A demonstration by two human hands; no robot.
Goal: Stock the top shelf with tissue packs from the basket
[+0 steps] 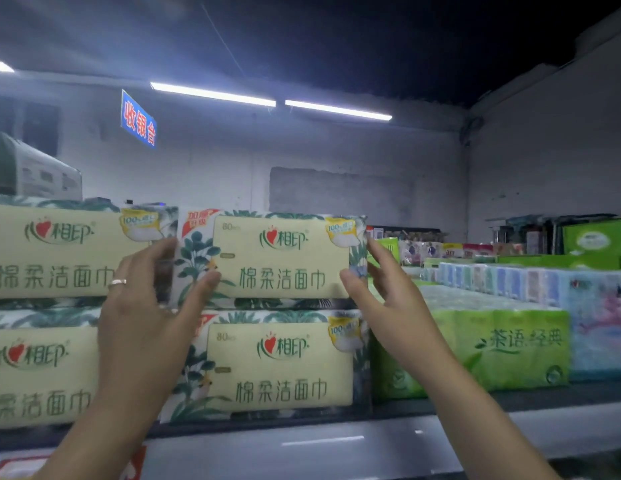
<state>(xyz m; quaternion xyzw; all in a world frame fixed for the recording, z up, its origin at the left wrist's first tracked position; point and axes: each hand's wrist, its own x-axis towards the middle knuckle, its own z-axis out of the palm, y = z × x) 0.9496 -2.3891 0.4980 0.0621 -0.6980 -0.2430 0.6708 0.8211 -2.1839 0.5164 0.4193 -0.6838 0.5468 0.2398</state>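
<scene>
The upper tissue pack [271, 258] sits on the lower pack [278, 365] of the same brand at the front of the top shelf [388, 433], face towards me. Its long axis runs from 9 o'clock to 3 o'clock. I hold it at both ends. My left hand [146, 306] takes the 9 o'clock end, thumb on the printed face and fingers reaching into the gap beside the neighbouring stack [59, 251]. My right hand [382, 296] takes the 3 o'clock end the same way, thumb on the lower corner. Both hands are spread about as wide as the pack is long, and neither is nearer than the other. The pack lies straight ahead at 12 o'clock, so I judge the next move is an even push that way to square it over the lower pack. Green packs [492, 348] stand at 3 o'clock, just beside the stack. The basket is out of view.
</scene>
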